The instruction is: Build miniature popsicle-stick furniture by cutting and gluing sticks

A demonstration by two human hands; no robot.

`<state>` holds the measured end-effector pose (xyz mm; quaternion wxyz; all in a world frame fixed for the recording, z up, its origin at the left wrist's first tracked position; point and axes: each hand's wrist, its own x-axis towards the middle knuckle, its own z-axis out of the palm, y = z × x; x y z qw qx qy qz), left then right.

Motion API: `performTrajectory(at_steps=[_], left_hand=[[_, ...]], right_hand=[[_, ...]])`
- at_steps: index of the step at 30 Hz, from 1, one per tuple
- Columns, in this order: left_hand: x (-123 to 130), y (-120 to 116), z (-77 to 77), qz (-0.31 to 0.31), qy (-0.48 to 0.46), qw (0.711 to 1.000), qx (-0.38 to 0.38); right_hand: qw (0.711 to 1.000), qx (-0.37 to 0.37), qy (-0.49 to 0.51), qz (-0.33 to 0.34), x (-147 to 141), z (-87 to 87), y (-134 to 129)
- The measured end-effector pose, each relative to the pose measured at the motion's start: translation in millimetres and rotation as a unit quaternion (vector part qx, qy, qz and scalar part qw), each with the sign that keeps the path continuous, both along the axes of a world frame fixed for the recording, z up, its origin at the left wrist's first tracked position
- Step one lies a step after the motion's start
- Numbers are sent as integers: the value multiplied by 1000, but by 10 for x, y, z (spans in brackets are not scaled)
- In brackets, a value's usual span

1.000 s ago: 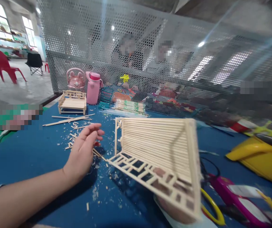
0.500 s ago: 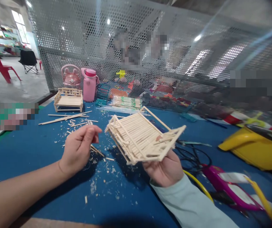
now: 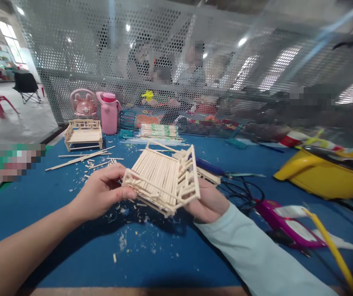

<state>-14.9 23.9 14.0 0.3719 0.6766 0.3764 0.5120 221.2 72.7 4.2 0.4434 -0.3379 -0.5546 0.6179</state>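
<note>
In the head view, the stick model (image 3: 156, 176), a small piece of furniture built of pale wooden sticks, is held up in the air above the near middle of the blue desk (image 3: 87, 263), between both hands. The left hand (image 3: 102, 195) pinches its near left corner, thumb in front and fingers curled behind, the gap closed down to the thickness of the sticks. The right hand (image 3: 210, 201) bears it from below and behind the right side, palm turned up, its fingers mostly hidden by the lattice. The model sits tilted, its slatted bed facing up and toward the camera; the slats run away from the near rail to the far edge, leaning only slightly. The lattice rail stands along the right, its upper end pointing up and away, while a lower rail slopes down rightward across the front. Foreshortening makes it hard to tell which side is the long axis. Farther back on the left, a second stick model (image 3: 84, 135) rests upright on the desk, its open front toward the camera and its long axis running left to right, just beside a pink bottle (image 3: 109, 115). Loose sticks (image 3: 80, 159) lie nearer, pointing mostly left to right
</note>
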Motion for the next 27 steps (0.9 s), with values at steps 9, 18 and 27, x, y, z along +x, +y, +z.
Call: performTrajectory(at_steps=[9, 18, 27], left_hand=[[57, 73, -9, 171, -192, 952, -164], [170, 56, -198, 144, -93, 973, -151], [209, 116, -285, 99, -159, 976, -112]], right_hand=[[989, -142, -36, -18, -6, 292, -73], [926, 267, -233, -126, -209, 117, -30], [954, 213, -141, -156, -145, -89, 41]])
